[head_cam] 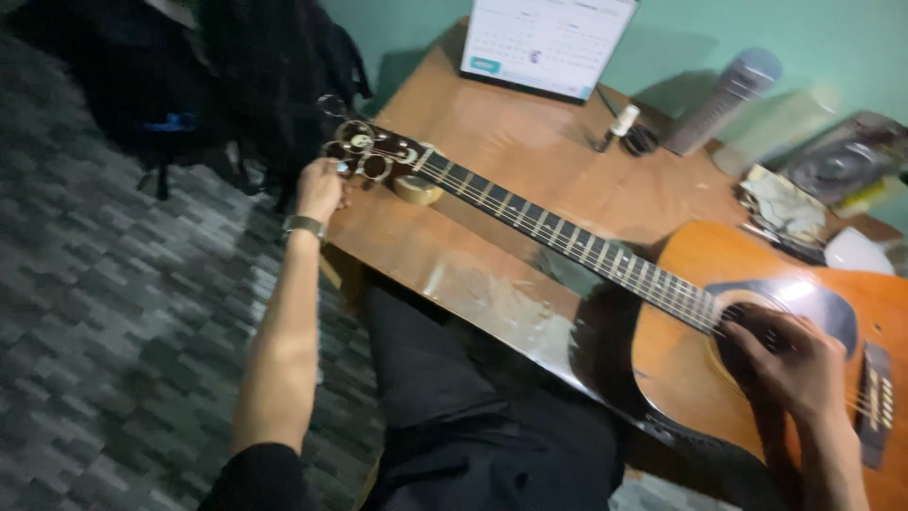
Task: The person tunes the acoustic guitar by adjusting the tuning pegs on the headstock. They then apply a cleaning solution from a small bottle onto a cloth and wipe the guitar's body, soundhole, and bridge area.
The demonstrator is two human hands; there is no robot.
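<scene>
An orange-brown acoustic guitar (690,369) lies flat across a brown wooden table (530,161), its dark neck (567,237) running up-left to the headstock (364,151). My left hand (320,187) grips a tuning peg at the headstock's near edge; a watch is on that wrist. My right hand (780,358) rests over the sound hole, fingers on the strings. A roll of tape (417,189) sits under the neck by the headstock.
A laptop with a lit screen (544,43) stands at the table's back. A grey cylindrical speaker (724,99), a small white bottle (624,121) and clutter (785,208) lie at the right. Dark bags (218,76) stand on the patterned floor (113,312).
</scene>
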